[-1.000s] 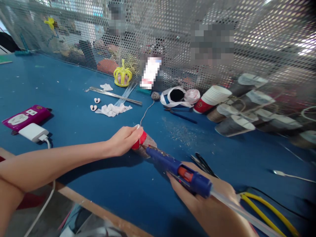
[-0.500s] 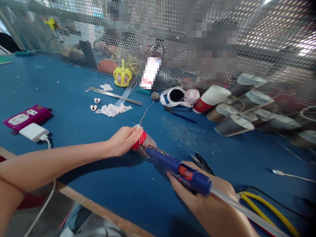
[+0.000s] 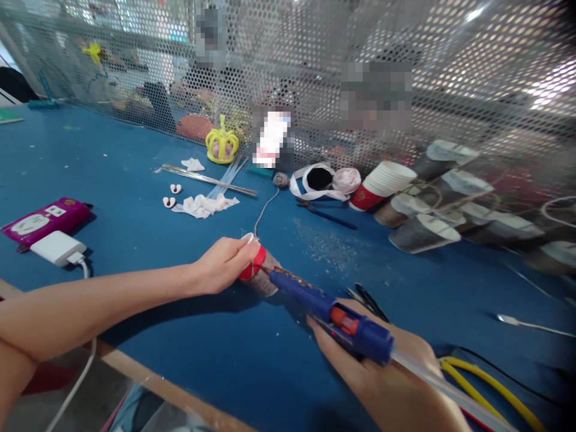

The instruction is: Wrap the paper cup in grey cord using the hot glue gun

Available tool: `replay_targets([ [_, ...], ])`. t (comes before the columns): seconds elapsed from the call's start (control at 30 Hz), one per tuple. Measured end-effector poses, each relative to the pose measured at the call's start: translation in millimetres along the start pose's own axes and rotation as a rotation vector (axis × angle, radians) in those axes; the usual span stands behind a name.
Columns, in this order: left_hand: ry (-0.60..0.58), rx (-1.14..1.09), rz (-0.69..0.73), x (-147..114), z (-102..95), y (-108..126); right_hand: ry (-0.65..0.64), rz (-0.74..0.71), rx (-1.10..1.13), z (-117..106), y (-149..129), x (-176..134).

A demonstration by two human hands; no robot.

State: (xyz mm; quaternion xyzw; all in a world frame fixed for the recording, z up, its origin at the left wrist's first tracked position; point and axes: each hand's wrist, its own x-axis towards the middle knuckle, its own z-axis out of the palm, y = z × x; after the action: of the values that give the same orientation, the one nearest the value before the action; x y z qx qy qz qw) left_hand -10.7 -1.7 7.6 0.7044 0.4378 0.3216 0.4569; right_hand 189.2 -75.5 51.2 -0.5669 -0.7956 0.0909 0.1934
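Observation:
My left hand grips a red paper cup by its rim end, the cup tilted on its side with its base toward the right. Grey-brown yarn is wound round the cup's lower part. A strand of yarn runs from the cup up to a small grey yarn ball. In my right hand is a blue hot glue gun, fingers wrapped round its handle. Its nozzle points left, at the cup's side by the edge of the winding. A long clear glue stick sticks out of its back.
Paper cups, some yarn-covered, a white stack, pliers and ribbon lie at the right back. Scissors and yellow handles lie near my right hand. A purple power bank, tissue and a yellow crown stand left.
The view has shifted slightly. The glue gun's nozzle remains at the cup and both hands keep their holds; the cup looks slightly turned.

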Motion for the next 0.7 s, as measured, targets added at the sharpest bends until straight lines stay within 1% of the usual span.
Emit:
replay_targets([
  [0.07,-0.002,0.018,0.003,0,-0.1,0,0.011,-0.004,0.020,0,1,1],
  [0.17,0.000,0.054,0.008,0,-0.4,-1,0.039,0.028,0.041,0,2,2],
  [0.3,0.014,0.081,0.009,0,-0.4,-2,0.033,0.068,0.055,2,3,5],
  [0.4,0.019,0.088,0.011,-1,0.1,-2,0.040,0.100,0.072,3,5,8],
  [0.5,0.018,0.089,-0.001,-1,0.6,-2,0.017,0.092,0.083,2,5,11],
  [0.7,0.021,0.053,-0.015,-1,0.8,-3,0.064,0.120,0.043,1,1,15],
])
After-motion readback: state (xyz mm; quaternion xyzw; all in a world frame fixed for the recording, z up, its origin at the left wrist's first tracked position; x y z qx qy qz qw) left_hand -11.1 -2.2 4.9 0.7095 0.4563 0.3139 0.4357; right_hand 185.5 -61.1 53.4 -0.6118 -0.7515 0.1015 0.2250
